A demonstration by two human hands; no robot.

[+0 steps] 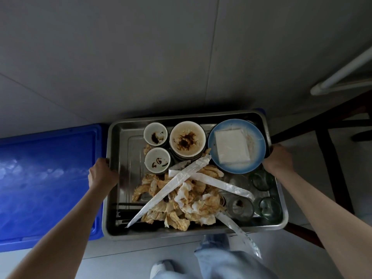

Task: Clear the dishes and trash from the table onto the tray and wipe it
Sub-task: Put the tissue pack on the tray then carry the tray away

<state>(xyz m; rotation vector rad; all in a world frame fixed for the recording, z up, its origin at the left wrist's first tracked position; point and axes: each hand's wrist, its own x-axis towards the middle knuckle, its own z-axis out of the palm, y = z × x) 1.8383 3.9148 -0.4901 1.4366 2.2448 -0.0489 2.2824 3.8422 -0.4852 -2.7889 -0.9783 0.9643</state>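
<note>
Your left hand [100, 174] and right hand [278, 158] each grip a side rim of the metal tray [120, 150], above a blue bin [48, 178]. It carries dirty bowls [187, 139], a blue plate [237, 146], crumpled napkins [181, 200] and glasses [261, 198].

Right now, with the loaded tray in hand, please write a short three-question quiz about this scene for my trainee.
1. True or false: both hands grip the metal tray by its side rims.
2. What lies on the blue plate? A) chopsticks B) a flat white packet C) a glass
3. How many small sauce cups sit left of the large stained bowl?

Key:
1. True: the left hand and the right hand each hold a rim.
2. B: white packet.
3. Two.
</note>
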